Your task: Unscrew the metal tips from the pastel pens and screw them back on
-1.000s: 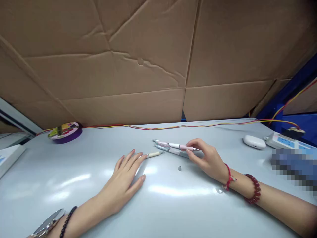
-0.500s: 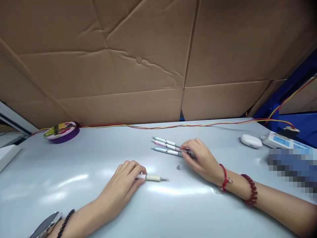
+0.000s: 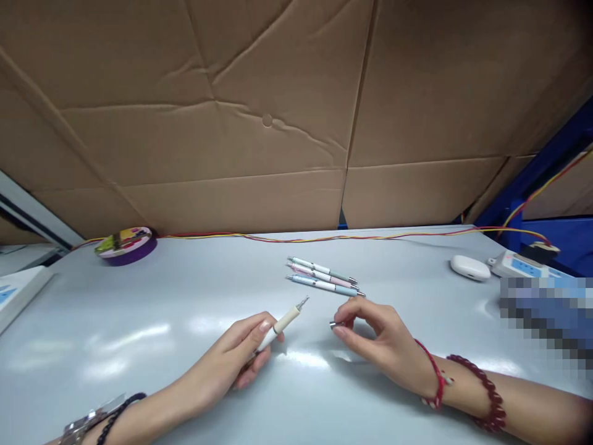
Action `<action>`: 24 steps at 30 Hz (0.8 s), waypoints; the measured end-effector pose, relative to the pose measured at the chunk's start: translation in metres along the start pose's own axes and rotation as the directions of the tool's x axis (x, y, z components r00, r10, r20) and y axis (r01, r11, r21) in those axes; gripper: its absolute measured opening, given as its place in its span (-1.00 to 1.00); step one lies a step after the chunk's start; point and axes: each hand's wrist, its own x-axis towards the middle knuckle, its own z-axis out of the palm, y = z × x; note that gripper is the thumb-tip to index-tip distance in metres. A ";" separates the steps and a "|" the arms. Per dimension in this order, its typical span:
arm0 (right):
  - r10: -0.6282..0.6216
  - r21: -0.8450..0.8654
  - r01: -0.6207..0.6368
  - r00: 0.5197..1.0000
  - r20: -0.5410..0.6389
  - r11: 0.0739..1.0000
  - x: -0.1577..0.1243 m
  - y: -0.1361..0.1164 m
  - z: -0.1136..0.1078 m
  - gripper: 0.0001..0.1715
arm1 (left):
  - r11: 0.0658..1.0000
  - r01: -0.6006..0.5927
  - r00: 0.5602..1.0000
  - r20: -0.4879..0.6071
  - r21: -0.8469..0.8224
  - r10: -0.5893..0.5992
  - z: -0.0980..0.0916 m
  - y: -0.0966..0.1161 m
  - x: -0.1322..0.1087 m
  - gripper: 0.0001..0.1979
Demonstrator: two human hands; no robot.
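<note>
My left hand (image 3: 248, 349) is closed around a cream and white pen (image 3: 285, 321), its bare metal tip tilted up to the right above the table. In my right hand (image 3: 375, 334), thumb and forefinger pinch a small silver metal pen tip piece (image 3: 334, 324), a short gap to the right of the pen. Beyond the hands three pens lie side by side on the table: a green and white pen (image 3: 319, 267), a pink and white pen (image 3: 319, 274) and a blue and white pen (image 3: 324, 285).
A round purple tin (image 3: 134, 250) with a colourful lid stands at the back left. At the right are a white earbud case (image 3: 470, 267) and a power strip (image 3: 521, 266). Red and yellow wires (image 3: 278, 239) run along the table's back edge, before a cardboard wall (image 3: 231, 142).
My right hand has left the three pens and picked up the small metal piece from the table. My left hand has raised and turned the cream pen, tip upward.
</note>
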 end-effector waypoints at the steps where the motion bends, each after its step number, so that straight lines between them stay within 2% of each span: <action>1: 0.008 0.019 -0.008 1.000 0.021 1.000 -0.001 -0.001 0.001 -0.97 | 0.996 0.045 0.998 0.047 -0.075 -0.041 -0.001 0.001 0.000 -0.60; 3: 0.033 0.039 -0.035 0.999 0.039 0.999 0.000 -0.002 0.002 -0.96 | 0.988 0.091 0.992 0.103 -0.126 -0.078 -0.001 0.003 0.000 -0.58; 7: 0.129 0.115 -0.131 0.991 0.022 0.985 0.003 0.001 0.003 -0.95 | 0.994 0.072 0.992 0.112 -0.078 -0.063 0.000 0.002 -0.002 -0.59; 13: 0.211 0.205 -0.241 0.964 0.160 0.949 0.007 0.001 0.006 -0.93 | 0.996 0.080 0.991 0.111 -0.036 -0.075 0.002 0.005 0.000 -0.60; 20: 0.212 0.225 -0.225 0.974 0.083 0.948 0.008 0.003 0.005 -0.90 | 0.997 0.083 0.987 0.140 -0.008 -0.081 0.002 0.008 0.001 -0.62; 24: 0.203 0.201 -0.228 0.970 0.135 0.953 0.008 0.002 0.005 -0.92 | 0.996 0.089 0.983 0.159 0.026 -0.092 0.001 0.009 0.001 -0.61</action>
